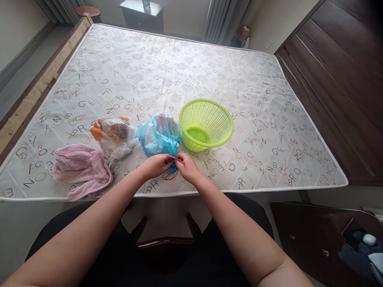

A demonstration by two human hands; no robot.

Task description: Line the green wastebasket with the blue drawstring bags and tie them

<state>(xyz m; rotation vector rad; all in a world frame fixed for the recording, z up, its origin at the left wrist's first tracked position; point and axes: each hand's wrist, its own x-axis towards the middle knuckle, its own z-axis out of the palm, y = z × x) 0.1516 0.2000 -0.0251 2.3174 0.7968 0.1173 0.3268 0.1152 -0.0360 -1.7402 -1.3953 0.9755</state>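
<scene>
A blue plastic bag (158, 133), bunched around contents I cannot make out, sits on the mattress in front of me. At its gathered neck, my left hand (155, 165) and my right hand (187, 167) pinch a red string (176, 159) between them. A loose loop of the string hangs below my fingers. Right behind the bag and to its right stands a green plastic basket (206, 125) with nothing visible inside. To the left lies a white and orange plastic bag (113, 135), and a crumpled pink towel (80, 169) rests nearest the front left edge.
The letter-printed mattress (254, 99) fills the middle, its near edge just before my lap. A wooden bed rail (38, 95) runs along the left. On the right rises a dark wooden headboard (338, 87), with a dark cabinet (311, 235) below it.
</scene>
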